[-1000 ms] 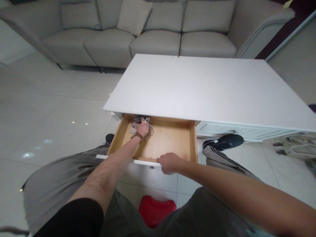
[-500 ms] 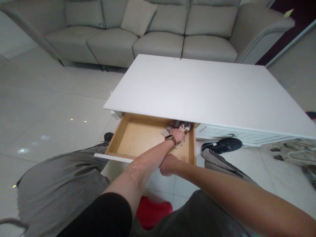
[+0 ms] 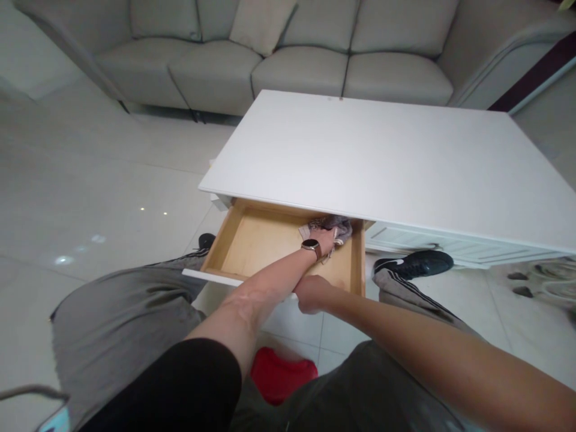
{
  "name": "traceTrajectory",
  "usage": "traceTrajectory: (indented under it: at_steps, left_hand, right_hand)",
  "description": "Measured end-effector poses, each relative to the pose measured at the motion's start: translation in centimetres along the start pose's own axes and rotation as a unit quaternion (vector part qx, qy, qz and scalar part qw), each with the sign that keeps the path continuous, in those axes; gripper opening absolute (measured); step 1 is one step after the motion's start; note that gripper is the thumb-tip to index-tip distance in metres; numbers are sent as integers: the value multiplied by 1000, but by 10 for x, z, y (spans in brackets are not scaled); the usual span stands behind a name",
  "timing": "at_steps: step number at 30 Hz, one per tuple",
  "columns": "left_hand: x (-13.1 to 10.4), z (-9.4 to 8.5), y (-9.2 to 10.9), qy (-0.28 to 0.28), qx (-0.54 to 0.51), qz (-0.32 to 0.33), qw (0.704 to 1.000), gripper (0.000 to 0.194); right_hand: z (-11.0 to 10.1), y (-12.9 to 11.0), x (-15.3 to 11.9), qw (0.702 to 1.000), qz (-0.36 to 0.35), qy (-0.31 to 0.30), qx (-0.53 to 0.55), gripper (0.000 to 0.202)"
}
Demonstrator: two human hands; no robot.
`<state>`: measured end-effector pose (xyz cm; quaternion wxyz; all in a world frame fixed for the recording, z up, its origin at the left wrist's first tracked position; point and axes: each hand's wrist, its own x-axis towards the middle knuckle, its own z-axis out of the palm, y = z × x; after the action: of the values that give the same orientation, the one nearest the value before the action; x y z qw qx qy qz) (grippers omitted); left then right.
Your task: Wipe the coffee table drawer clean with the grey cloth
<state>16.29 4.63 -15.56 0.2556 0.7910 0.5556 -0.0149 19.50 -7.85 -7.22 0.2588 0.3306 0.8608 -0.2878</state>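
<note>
In the head view, the left hand (image 3: 323, 238) is inside the open drawer (image 3: 254, 237) of a white table (image 3: 387, 156), its fingers closed over a bunched, greyish patterned cloth (image 3: 344, 228) and pressing it against the wooden bottom. The cloth lies toward the right back corner of the drawer, just under the table's edge, with folds spilling out on both sides of the hand; the fingertips themselves are partly lost in it. A watch (image 3: 310, 245) with a dark round face and a brown strap sits on the left wrist, and anything on its dial is too small to read. The right hand (image 3: 312, 294) is at the drawer's front edge, fingers curled in and grasping the white front panel, though the ends of those fingers are hidden, and the left forearm passes just beside it. As for brands, a white swoosh shows on the side of the black shoe (image 3: 425, 264) to the right, and dark stripes run down the grey trousers (image 3: 121, 306). A red stool (image 3: 282, 377) stands on the tiled floor below the drawer, and a grey sofa (image 3: 299, 75) is behind the table
</note>
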Motion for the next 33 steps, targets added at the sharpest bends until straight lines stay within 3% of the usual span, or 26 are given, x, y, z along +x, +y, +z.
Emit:
traceTrajectory:
  at_steps: [3,9,12,15,18,23,25,29,33]
  left_hand:
    - [-11,-14,-28,-14,24,-31,999,47]
    - [-51,-40,-99,-2,95,-122,988,56]
    - [-78,-40,-130,-4,148,-196,969,59]
    - [-98,-32,-146,-15,148,-225,963,69]
    - [-101,-31,-145,-44,126,-201,971,80]
    - [-75,-51,-136,-78,36,-78,993,101]
    - [-69,-50,-137,-80,21,-72,994,104]
    - [-66,-20,-134,-80,58,-100,990,116]
    - [-55,17,-106,-68,55,-28,996,120]
  right_hand:
    - [0,2,1,999,-32,5,-17,54]
    - [-8,-2,0,999,-12,-31,-42,46]
    - [-10,-4,-1,999,-11,-29,-43,47]
    - [-8,-4,-2,999,-16,-28,-44,48]
    - [-4,-3,-3,999,-19,-22,-42,47]
    - [3,0,-5,999,-29,3,-41,46]
    - [4,1,-7,999,-27,10,-39,46]
    - [5,3,-10,999,-25,17,-30,43]
    - [6,3,-7,999,-19,7,-30,45]
